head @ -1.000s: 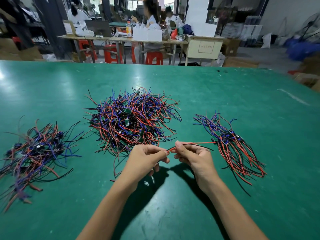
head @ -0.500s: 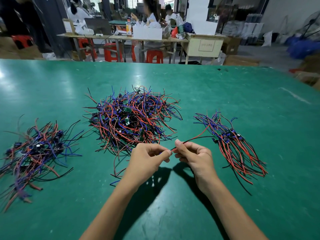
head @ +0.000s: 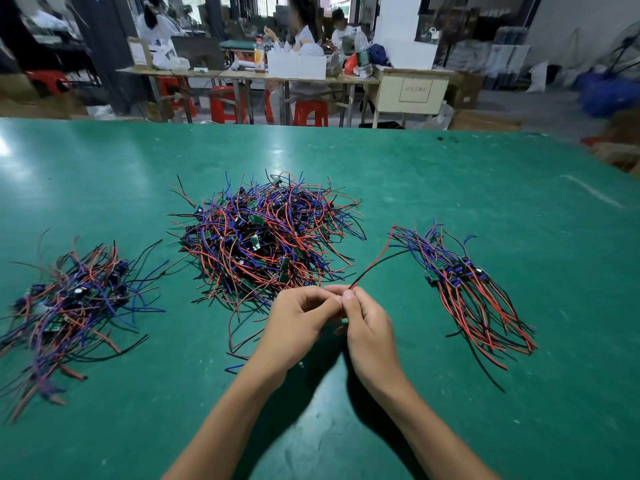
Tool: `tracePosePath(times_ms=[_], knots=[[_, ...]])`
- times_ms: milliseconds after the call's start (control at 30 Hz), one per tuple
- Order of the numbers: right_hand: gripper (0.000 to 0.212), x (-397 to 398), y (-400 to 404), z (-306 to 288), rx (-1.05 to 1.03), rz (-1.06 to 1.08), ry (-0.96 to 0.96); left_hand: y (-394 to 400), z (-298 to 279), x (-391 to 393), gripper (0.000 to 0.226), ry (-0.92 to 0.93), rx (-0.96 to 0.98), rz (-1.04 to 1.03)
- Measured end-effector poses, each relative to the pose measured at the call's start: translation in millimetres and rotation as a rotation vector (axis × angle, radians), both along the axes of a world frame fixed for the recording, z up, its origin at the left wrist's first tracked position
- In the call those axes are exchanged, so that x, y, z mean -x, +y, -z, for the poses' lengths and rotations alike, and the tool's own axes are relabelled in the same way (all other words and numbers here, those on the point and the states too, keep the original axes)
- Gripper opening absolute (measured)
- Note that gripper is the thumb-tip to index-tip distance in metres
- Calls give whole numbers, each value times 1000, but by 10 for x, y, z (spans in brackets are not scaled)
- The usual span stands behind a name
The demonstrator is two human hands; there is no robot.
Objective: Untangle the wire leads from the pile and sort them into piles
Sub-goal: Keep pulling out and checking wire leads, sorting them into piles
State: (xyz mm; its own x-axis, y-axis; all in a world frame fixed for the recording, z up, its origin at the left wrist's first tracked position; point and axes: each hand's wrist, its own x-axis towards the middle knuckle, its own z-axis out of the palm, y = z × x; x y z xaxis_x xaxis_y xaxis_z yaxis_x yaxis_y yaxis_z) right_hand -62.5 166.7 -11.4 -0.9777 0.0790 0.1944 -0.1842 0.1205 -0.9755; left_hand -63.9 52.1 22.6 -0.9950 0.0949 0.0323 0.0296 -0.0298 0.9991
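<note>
One paper sign [head: 415, 90] is fixed to the front of the beige cabinet [head: 388, 95] in the background. It begins with the number "10"; the characters after it are too blurred to read. No other text is legible.

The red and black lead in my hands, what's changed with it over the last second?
The red and black lead has swung upward, from nearly level to slanting up toward the right pile. Both hands have closed together around its near end, left hand meeting right hand. The middle pile, left pile and right pile lie as before.
</note>
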Motion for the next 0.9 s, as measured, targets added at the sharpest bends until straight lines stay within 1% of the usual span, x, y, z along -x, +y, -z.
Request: tracePosePath(times_ms=[67,133,200,267,400,500,567,667,733,767,833,900], knots=[[33,14,-26,28,42,55,-41,15,8,9,19,11,5,29],[31,28,-59,25,112,119,-110,22,16,18,21,33,43,47],[35,83,-49,-25,200,183,-160,10,15,37,22,65,128,56],[37,167,44,-101,275,251,-176,-32,16,46,18,96,241,67],[34,277,333,-233,429,379,-214,-65,-16,14,16,89,328,124],[28,270,466,-285,609,364,-281,-22,-45,-17,17,107,365,175],[24,265,546,-324,741,297,-377,-32,-68,-29,18,131,382,181],[25,249,658,-367,874,180,-531,-96,-101,-40,18,170,420,175],[25,226,664,-382,871,127,-550,-127,-125,-47,17,185,427,163],[26,219,660,-372,808,113,-521,-135,-129,-50,18,184,429,149],[29,206,653,-351,632,115,-409,-142,-153,-52,17,149,427,121],[33,200,663,-366,526,130,-288,-159,-212,-66,18,63,343,156]])
